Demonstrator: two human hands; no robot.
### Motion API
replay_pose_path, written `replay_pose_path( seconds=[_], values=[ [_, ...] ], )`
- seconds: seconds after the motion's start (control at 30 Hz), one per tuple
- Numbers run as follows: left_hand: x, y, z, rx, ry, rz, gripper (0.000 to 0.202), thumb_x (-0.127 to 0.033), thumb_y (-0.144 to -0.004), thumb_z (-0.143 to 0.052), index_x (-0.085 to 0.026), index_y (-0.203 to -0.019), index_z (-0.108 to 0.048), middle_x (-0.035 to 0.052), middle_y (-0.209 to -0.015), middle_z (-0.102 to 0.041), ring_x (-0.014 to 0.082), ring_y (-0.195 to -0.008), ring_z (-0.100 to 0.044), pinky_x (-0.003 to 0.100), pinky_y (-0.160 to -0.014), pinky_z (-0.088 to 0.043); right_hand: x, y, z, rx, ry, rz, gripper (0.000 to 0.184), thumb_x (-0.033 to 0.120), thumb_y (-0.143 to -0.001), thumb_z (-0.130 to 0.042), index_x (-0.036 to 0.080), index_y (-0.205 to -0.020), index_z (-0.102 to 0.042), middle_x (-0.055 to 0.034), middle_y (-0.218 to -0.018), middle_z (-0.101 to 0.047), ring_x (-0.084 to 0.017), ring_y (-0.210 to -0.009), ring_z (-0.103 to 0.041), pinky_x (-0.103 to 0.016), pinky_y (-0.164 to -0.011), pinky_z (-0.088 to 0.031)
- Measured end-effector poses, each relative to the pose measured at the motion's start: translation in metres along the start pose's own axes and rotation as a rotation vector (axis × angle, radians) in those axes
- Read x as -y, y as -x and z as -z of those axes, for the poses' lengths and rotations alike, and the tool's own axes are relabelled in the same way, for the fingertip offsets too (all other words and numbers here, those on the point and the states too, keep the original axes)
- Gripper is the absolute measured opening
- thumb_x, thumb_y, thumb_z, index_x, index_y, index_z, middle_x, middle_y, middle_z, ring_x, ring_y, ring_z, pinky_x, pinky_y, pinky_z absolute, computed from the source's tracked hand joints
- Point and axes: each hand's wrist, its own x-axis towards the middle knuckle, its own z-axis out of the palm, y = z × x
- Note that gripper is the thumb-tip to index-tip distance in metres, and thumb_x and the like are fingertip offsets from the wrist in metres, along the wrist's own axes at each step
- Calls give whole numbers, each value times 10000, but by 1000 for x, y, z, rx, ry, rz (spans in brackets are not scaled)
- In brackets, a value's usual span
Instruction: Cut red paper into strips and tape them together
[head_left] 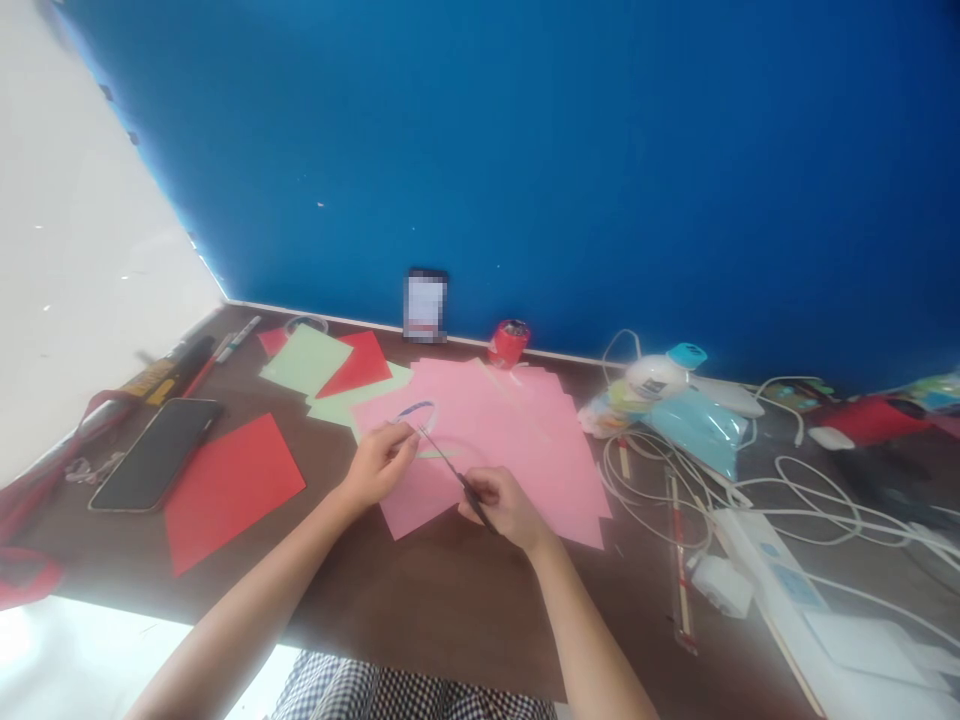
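Observation:
My left hand (381, 464) is closed in a pinch over the pink sheets. A thin curved strip (417, 408), pale with a blue edge, loops up from its fingertips. My right hand (504, 503) grips dark-handled scissors (450, 466), and their slim metal tip reaches the strip just beside my left fingers. Beneath both hands lies a spread of overlapping pink paper sheets (525, 430). Blur hides whether the blades are apart.
Green paper (307, 362) and a red sheet (236, 487) lie to the left, near a dark phone (156, 455). A red container (509, 343) stands at the back. On the right are a white bottle (657, 376), tangled white cables (660, 480) and a power strip (780, 580).

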Motion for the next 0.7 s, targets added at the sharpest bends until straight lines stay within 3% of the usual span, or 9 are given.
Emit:
replay_pose_path(
  seconds=[0.3, 0.4, 0.6, 0.7],
  values=[
    [-3, 0, 0, 0, 57, 49, 293, -295, -847, -371, -176, -589, -444, -32, -535, -382, 107, -532, -365, 237, -538, -320, -4, -1, -1, 2, 53, 68, 347, 340, -713, -585, 196, -553, -313, 54, -590, -274, -76, -528, -295, -229, -495, -247],
    [-4, 1, -1, -9, 105, 79, 281, -293, -847, -366, -173, -608, -449, -31, -553, -404, 104, -540, -373, 234, -539, -319, -3, 0, -3, -37, 180, 111, 360, 326, -710, -576, 206, -544, -280, 61, -562, -261, -73, -504, -270, -225, -475, -231],
    [-3, 2, -6, -76, 70, 95, 273, -294, -842, -365, -178, -604, -433, -27, -557, -431, 107, -547, -383, 238, -560, -331, -4, 2, -10, -318, 713, 272, 121, 309, -700, -560, 206, -648, -523, 39, -504, -438, -104, -467, -376, -248, -499, -307],
    [-3, 3, -6, -105, 59, 102, 272, -291, -841, -371, -180, -600, -432, -28, -551, -428, 107, -542, -380, 239, -558, -329, -10, 4, -11, -503, 875, 314, 141, 323, -702, -536, 201, -728, -600, -5, -516, -517, -149, -499, -465, -287, -550, -350]
  ],
)
